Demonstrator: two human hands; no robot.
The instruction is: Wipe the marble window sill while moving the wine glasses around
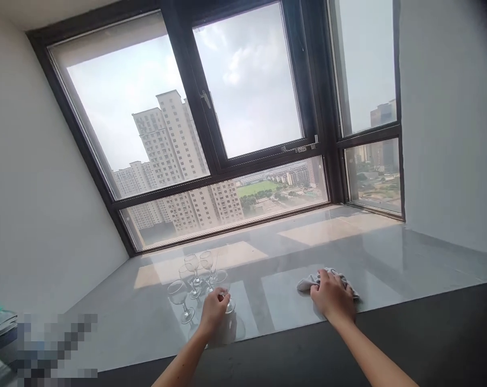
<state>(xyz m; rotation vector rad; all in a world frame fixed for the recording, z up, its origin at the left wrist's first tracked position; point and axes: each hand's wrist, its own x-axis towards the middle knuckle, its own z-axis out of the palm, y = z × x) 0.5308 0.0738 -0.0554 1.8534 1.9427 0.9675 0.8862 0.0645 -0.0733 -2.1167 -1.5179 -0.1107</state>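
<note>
My left hand (214, 312) is closed, its fingers pinched around a clear stemmed wine glass (221, 278). That glass stands about upright, its foot showing just right of my fingers at the sill surface; part of its stem is hidden. Several similar glasses cluster just beyond and to the left, among them one wine glass (178, 293) nearest the left and another wine glass (207, 261) at the back. Farther right, my right hand (332, 294) presses down on a crumpled light grey cloth (308, 282), fingers curled over it. The cloth lies bunched on the sill.
A glossy grey window sill (267, 269) spans the view, with a front edge dropping to a dark face. Behind it rise dark-framed windows (215, 172) with a handle and a latch. White walls flank both sides. Blurred, pixelated items lie at lower left.
</note>
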